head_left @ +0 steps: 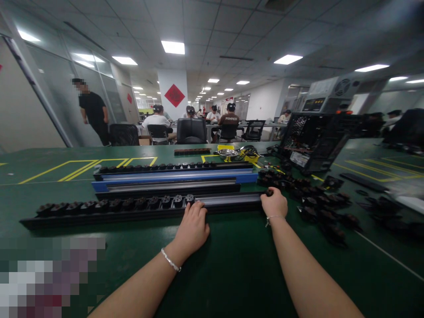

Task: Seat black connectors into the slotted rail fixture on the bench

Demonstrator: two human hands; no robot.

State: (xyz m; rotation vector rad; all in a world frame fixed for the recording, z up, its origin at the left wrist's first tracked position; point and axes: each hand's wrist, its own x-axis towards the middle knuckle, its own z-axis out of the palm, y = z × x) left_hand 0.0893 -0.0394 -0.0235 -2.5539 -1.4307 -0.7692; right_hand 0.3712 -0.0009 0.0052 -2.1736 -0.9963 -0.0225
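A long black rail (pixel 232 201) with a silvery channel lies across the green table in front of me. Along its left and middle stretch sits a row of black round parts (pixel 141 203). My left hand (pixel 195 225) is closed over the near edge of the rail, its fingertips beside the last part of the row. At the rail's right end my right hand (pixel 275 204) pinches a small black round part (pixel 269 192), mostly hidden by the fingers. Whether that part touches the channel I cannot tell.
Behind lie blue rails (pixel 247 177) and another black rail with parts. Loose black parts (pixel 309 194) are heaped at right, near an open computer case (pixel 308 141). A metal bowl (pixel 228 153) stands farther back. A person (pixel 92 108) stands at left; others sit beyond.
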